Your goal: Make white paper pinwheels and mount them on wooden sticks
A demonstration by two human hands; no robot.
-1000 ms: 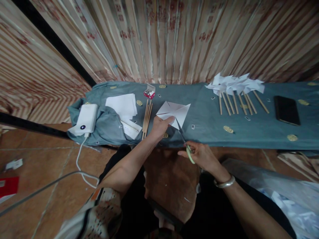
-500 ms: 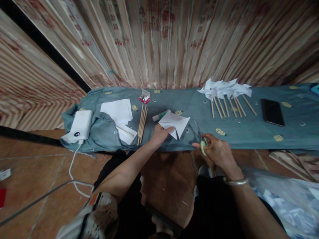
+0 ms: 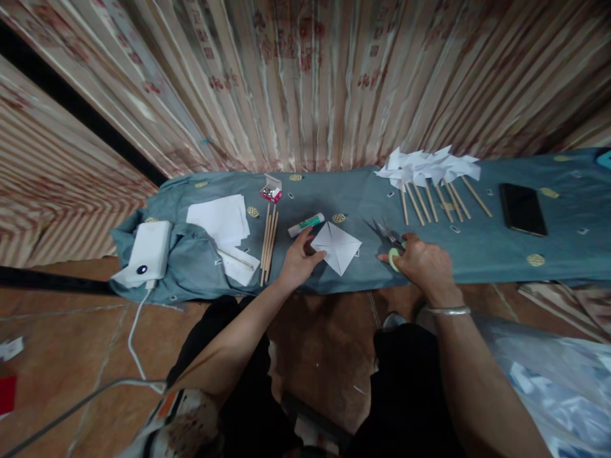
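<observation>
A white paper square (image 3: 337, 247) with slits running in from its corners lies flat on the cloth. My left hand (image 3: 300, 259) is at its left edge, thumb and fingers apart, with the thumb tip near or touching the paper. Just behind that hand lies a glue stick (image 3: 306, 224). To the right, my right hand (image 3: 424, 264) grips scissors (image 3: 392, 245) by their light green handles. The blades are spread and point toward the back left, low over the cloth.
Wooden sticks (image 3: 269, 245), a box of pins (image 3: 272, 189), paper sheets (image 3: 217, 219) and a power bank (image 3: 151, 248) are on the left. Several paper pinwheels (image 3: 427, 168) lie at the back right beside a phone (image 3: 523, 208). A plastic bag (image 3: 548, 381) stands below right.
The paper has gone from my left hand's grip to lying flat on the cloth, and the fingers have spread. My right hand with the scissors has moved slightly right and away from me.
</observation>
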